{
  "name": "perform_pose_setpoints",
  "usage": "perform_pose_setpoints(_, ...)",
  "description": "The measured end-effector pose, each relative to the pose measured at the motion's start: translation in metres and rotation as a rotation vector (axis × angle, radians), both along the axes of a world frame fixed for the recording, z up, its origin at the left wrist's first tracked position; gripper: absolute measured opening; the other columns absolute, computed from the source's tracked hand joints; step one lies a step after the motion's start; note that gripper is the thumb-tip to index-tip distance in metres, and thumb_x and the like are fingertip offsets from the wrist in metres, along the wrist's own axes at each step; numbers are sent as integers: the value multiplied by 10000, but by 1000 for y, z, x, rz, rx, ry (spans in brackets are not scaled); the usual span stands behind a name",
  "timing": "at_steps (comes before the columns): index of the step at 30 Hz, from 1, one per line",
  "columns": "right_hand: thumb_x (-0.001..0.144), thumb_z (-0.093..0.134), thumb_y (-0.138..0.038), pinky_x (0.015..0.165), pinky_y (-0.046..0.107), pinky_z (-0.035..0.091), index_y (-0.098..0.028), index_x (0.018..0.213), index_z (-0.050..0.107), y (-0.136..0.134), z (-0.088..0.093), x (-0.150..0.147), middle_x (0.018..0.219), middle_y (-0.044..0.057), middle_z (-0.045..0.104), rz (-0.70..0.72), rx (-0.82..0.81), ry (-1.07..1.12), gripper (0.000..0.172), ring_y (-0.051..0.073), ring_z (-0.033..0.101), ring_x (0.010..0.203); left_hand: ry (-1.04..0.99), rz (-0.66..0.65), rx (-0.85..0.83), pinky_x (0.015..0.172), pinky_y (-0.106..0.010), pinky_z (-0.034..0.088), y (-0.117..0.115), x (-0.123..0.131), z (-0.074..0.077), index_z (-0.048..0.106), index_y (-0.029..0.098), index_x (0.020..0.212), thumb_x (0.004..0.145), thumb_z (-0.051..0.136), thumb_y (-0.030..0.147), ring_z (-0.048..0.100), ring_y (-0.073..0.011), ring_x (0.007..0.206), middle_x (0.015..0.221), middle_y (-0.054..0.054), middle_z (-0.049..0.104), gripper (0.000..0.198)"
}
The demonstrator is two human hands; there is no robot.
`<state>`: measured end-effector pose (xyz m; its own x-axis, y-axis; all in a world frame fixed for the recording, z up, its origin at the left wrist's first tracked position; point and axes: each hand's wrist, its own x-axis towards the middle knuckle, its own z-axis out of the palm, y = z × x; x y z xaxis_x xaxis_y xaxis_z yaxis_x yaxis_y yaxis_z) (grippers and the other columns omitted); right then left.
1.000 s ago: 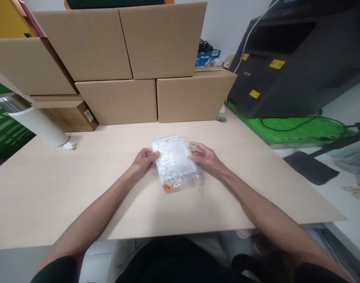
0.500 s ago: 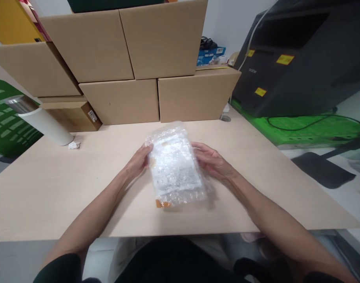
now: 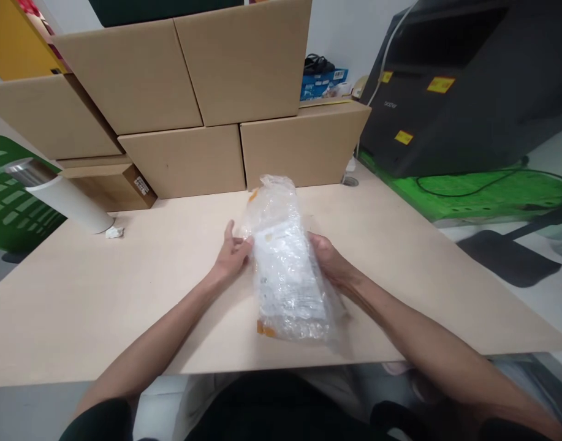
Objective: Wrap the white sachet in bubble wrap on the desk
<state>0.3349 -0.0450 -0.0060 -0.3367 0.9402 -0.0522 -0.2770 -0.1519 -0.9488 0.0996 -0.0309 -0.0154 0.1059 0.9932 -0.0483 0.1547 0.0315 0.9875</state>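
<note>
A bubble-wrapped package with a white, printed item inside is held tilted above the table, orange tape on its lower left corner and near its top. My right hand grips its right edge, thumb on the side and the other fingers hidden behind the wrap. At the left edge, my left hand has its index finger raised and its fingers apart, the thumb tip touching or very close to the wrap. Loose clear wrap spreads at the package's top and lower right.
Cardboard boxes are stacked along the back of the light wooden table. A white bottle and a crumpled scrap are at left. On the right, a dark printer sits over a green surface.
The package has shifted slightly right and turned, its right side swinging away. My left fingers have come apart from around its edge, while my right hand has closed on the other side.
</note>
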Motion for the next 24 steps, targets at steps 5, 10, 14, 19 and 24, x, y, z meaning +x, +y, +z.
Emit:
perform_pose_setpoints(5,742,771,-529,692,294,520,-206,965,697,-6,6,-8,850,15,705,-75,245,-111,400,163,632,740,420,-270,565,1178,-648,152,-33,12,24,186,376,1578,894,402,744,-57,-405,1520,1669,-38,-116,806)
perform_pose_setpoints(10,776,725,-552,624,276,472,-217,874,676,-15,7,-14,762,0,637,-39,364,-241,353,157,565,695,579,-631,678,1153,-710,-48,-60,26,39,615,386,1329,785,456,830,-69,-454,1511,1670,6,132,720)
perform_pose_setpoints(14,807,686,-547,541,267,401,-222,938,687,-12,4,-12,667,-22,558,-120,277,-248,350,135,488,590,444,-397,637,1198,-632,59,-60,12,50,715,272,1074,754,370,891,103,-409,1517,1628,-50,288,778)
perform_pose_setpoints(19,721,761,-516,497,243,354,-210,897,691,2,4,1,620,-45,504,-288,218,-152,360,101,414,536,467,-278,501,1159,-535,293,-51,-43,56,657,241,1045,923,386,702,368,-343,1428,1551,-109,408,549)
perform_pose_setpoints(24,700,796,-465,478,226,332,-217,877,702,9,10,11,608,-53,489,-383,191,-107,319,84,400,526,797,-301,266,1182,-614,197,-57,-62,43,613,272,1290,894,575,590,253,-373,1491,1575,-111,385,510)
